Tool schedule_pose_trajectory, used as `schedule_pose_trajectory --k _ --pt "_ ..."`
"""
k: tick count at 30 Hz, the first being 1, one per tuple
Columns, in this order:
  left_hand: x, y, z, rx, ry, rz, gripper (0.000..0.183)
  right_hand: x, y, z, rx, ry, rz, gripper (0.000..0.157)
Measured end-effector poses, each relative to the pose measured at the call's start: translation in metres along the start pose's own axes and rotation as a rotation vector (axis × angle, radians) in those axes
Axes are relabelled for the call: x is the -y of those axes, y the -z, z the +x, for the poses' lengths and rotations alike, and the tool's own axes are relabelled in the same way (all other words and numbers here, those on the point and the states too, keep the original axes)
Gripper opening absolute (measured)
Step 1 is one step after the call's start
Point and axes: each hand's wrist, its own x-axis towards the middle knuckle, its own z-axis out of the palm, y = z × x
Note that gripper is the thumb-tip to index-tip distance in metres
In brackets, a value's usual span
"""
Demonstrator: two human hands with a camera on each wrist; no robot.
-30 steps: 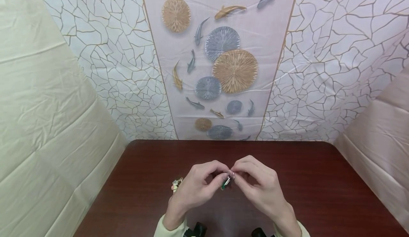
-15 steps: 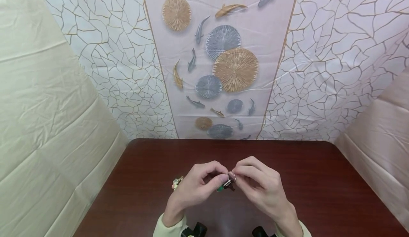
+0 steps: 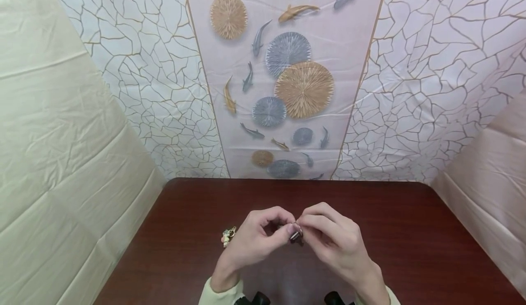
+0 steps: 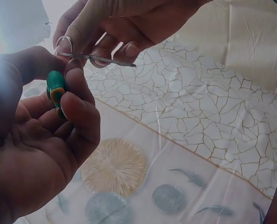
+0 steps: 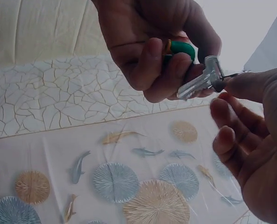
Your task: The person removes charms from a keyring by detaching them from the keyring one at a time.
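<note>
Key-like metal piece (image 5: 200,81) is showing between the two sets of fingertips, above the dark red table (image 3: 402,218), with a thin ring (image 4: 72,45) looping beside its broad end. The left hand (image 3: 251,239) is curling its fingers round a green charm (image 5: 183,50), keeping no visible gap about it, while its thumb and forefinger are meeting close by the metal; whether they are touching it, the views are not making certain. The right hand (image 3: 337,236) is bringing thumb and finger nearly together in a pinch on the ring, its other fingers bending loosely with nothing in them. In the left wrist view the metal is appearing almost edge-on, its long axis running away from the ring and the pinch to a free tip passing by the right hand's loose fingers; in the right wrist view that axis is slanting, the broad end sitting at the right thumb. Both hands are crowding the broad end, so neither is plainly nearer. Seen from the head, the metal is sitting just on the near side of the fingertips, and a pale trinket (image 3: 227,237) is resting on the table, left of the left hand.
</note>
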Motion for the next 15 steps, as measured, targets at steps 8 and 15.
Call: schedule_pose_trajectory --k 8,15 --pt "0.003 0.001 0.0 -0.074 -0.071 0.143 0.009 0.002 0.003 -0.005 0.088 -0.163 0.103 0.003" --pt "0.004 0.001 0.001 -0.129 -0.127 0.29 0.013 0.003 0.004 -0.012 0.181 -0.278 0.127 0.028"
